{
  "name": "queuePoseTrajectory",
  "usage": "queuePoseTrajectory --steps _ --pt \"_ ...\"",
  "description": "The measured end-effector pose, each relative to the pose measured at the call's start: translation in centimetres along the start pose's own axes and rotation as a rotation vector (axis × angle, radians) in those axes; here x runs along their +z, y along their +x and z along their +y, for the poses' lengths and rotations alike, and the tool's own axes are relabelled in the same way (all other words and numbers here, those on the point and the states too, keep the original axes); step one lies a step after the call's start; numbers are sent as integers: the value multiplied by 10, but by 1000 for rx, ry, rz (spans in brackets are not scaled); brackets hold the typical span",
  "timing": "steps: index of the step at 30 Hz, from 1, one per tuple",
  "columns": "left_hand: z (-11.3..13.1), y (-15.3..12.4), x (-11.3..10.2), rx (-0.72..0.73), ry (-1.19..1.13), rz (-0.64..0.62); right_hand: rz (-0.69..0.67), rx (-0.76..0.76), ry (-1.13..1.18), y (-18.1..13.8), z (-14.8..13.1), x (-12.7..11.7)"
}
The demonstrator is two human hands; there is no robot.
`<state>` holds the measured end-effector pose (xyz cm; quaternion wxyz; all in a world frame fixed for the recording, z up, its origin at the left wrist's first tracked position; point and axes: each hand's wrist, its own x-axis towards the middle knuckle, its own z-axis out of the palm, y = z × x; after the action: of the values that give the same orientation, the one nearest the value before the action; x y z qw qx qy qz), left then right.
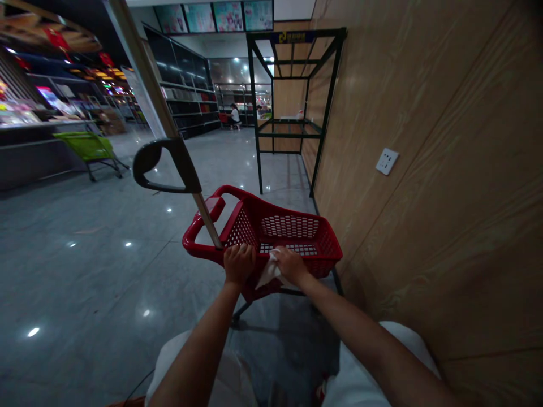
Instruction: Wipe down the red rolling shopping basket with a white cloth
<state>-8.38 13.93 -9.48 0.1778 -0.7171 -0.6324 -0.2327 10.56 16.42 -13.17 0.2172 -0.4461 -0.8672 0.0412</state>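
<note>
A small red shopping cart point(297, 223) with perforated plastic sides stands in front of my knees, beside the wood-panelled wall. My left hand point(240, 263) is closed over its near rim, close to the handle end. A white cloth point(268, 272) is bunched in my right hand point(292, 264), pressed to the near rim and hanging down the outer side. A metal pole point(159, 90) with a dark grey loop grip point(167, 167) rises in front of the cart's handle end. Whether the pole is fixed to the cart I cannot tell.
The wood-panelled wall point(424, 237) closes off the right side, with a white socket plate point(387, 161). Beyond the cart stands a dark metal rack frame point(289, 135). A green cart point(87, 147) is at the left. Far back, a person point(235, 116) crouches by shelves point(190, 96).
</note>
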Motion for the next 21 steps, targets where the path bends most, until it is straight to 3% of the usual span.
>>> queuePoseTrajectory --steps 5,8,11,17,19,21 --pt "3 -4 4 -23 19 23 35 132 -83 -64 88 -19" --pt "7 -5 8 -44 16 56 79 228 -112 -80 101 -25" --pt "10 -4 9 -64 23 87 58 210 -76 -64 72 -20" --pt "8 -1 3 -76 53 48 60 15 48 17 -38 12" --pt "6 -2 1 -67 46 26 76 9 65 29 -55 17" --pt "3 -3 0 -43 42 11 94 -15 71 23 -49 17"
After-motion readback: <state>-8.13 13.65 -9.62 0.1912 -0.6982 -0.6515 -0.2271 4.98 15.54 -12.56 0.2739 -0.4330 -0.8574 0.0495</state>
